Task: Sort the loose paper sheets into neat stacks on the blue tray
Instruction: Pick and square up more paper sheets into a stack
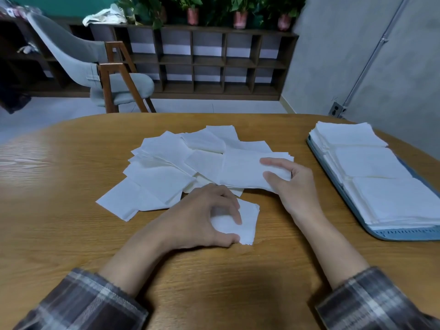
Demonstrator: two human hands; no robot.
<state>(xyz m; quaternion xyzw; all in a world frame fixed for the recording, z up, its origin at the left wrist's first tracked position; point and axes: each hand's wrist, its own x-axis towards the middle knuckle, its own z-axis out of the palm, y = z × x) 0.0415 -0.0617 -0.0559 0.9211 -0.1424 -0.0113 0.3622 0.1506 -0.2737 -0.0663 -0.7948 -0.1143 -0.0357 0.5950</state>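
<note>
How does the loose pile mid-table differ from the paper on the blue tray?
The loose pile is fanned at mixed angles; the tray stacks are squared in a row. The loose pile lies on the table; the tray stacks sit on the blue tray. The right hand grips sheets at the loose pile's edge; nothing touches the tray stacks. Both are white square sheets.

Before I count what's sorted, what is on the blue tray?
Three stacks of white sheets lie on the blue tray; only its rim shows, its floor is covered.
</note>
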